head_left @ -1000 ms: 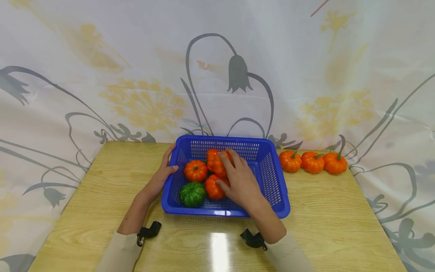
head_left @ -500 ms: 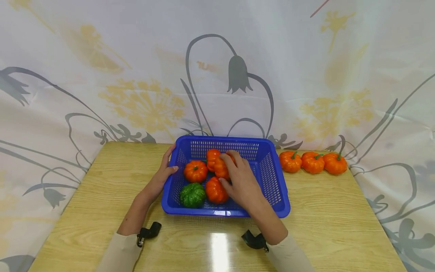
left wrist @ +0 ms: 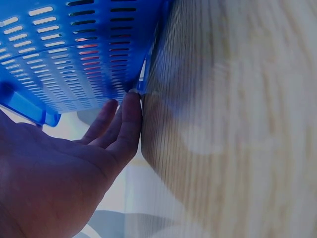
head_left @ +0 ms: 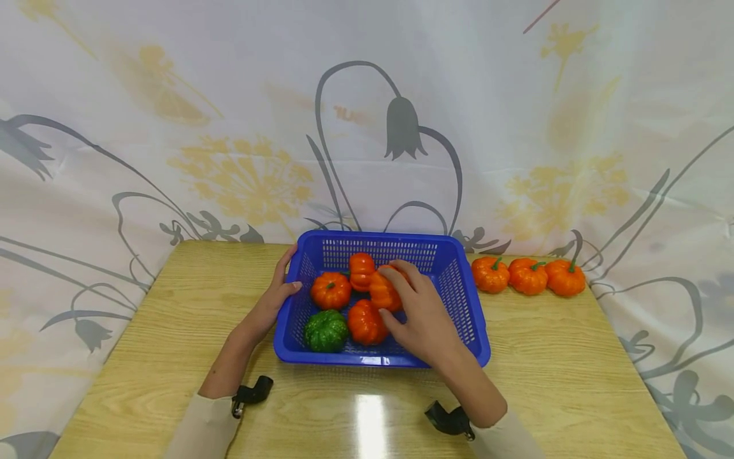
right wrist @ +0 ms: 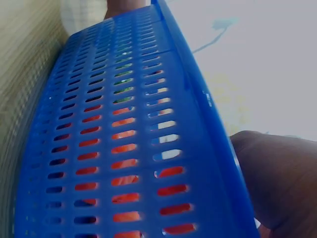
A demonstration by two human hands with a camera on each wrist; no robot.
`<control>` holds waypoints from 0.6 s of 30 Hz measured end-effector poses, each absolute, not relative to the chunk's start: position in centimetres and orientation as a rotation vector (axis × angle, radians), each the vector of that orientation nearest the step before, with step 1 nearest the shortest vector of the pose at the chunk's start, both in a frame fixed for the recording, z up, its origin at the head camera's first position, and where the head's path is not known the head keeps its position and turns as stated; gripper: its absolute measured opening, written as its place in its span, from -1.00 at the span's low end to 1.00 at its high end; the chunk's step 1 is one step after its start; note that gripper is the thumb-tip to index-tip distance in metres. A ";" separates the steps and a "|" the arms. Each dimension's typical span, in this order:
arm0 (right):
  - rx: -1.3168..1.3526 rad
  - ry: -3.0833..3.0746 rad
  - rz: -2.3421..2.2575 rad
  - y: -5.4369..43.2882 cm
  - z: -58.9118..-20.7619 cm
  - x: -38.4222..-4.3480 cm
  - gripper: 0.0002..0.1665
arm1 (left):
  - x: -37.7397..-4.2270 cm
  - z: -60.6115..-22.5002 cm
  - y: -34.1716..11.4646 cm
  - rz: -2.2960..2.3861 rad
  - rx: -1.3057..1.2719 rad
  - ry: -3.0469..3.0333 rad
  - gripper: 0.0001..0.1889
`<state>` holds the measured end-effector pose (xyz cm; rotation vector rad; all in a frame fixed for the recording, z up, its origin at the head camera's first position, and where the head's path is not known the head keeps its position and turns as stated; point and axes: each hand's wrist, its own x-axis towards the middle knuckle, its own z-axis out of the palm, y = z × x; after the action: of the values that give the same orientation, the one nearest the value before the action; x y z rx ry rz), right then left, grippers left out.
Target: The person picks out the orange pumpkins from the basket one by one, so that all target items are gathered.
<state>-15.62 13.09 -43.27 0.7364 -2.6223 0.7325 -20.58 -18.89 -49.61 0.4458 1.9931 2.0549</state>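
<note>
The pumpkin [head_left: 383, 291] is inside the basket [head_left: 338, 359], under the fingers of the right hand [head_left: 424, 315]. The right hand is clamped on it: fingers over the top and far side, thumb at the near side. Contact with the basket floor cannot be confirmed; the right wrist view shows mainly the slotted wall and hides the fingertips. The front pumpkin [head_left: 366, 323] sits just left of the right thumb. The back pumpkin [head_left: 361, 268] is ahead and to the left of the right fingers. The left pumpkin [head_left: 331, 291] and the green pumpkin [head_left: 325, 331] lie farther left, toward the left hand [head_left: 274, 299]. The left hand grips the basket's left side, thumb over the rim and fingers along the outer wall. To the right of the right hand, outside the basket, three pumpkins [head_left: 527, 276] stand in a row on the table [head_left: 172, 331]. A patterned sheet [head_left: 229, 95] hangs beyond both hands. The step in hand is judged to be grasping and shifting one pumpkin among its neighbours. The next move calls for a firm pinch and a steady left hand; any transfer toward the row requires lifting above the right rim first.
</note>
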 end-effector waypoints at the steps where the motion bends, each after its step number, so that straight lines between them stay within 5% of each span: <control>1: 0.743 -2.612 0.729 13.2 -43.2 -15.5 -0.23 | -20.6 -49.6 -18.9 2.056 0.445 1.993 -0.17; 18: 0.765 -2.530 0.703 15.8 -42.3 -13.3 -0.18 | -20.5 -49.5 -19.0 2.032 0.448 2.006 -0.17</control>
<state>-13.33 15.80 -42.31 0.7649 -2.5304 0.7033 -20.53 -18.99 -49.52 0.4480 2.0062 2.0325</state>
